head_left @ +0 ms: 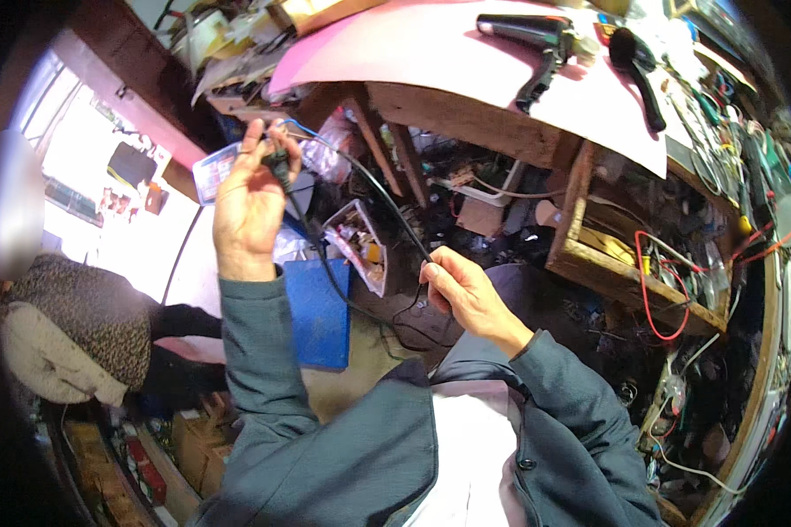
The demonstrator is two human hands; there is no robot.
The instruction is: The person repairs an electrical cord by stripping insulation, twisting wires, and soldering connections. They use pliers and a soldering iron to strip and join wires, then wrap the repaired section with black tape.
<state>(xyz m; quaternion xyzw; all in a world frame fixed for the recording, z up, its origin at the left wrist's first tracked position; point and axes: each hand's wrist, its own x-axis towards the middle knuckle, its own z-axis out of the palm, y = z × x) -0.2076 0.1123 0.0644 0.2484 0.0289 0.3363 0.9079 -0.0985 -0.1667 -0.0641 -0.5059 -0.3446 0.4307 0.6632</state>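
A black power cable (380, 186) runs slack between my two hands. My left hand (250, 206) is raised with its fingers curled around the cable's end, where a thin blue wire (302, 128) sticks out. A dark lump by the fingers is too small to make out. My right hand (470, 292) pinches the cable lower down, between thumb and forefinger. Below it the rest of the cable hangs in loops over my lap. On the pink-white table top ahead lie a black hair dryer (536, 39) and a black curved handle piece (639, 75).
An open wooden drawer (580, 237) juts out at the right, with a red wire (646, 299) over its edge. Tools and wires crowd the bench's right end. A blue box (321, 316) and a small carton of parts (380, 274) stand below. Another person (88, 316) is at the left.
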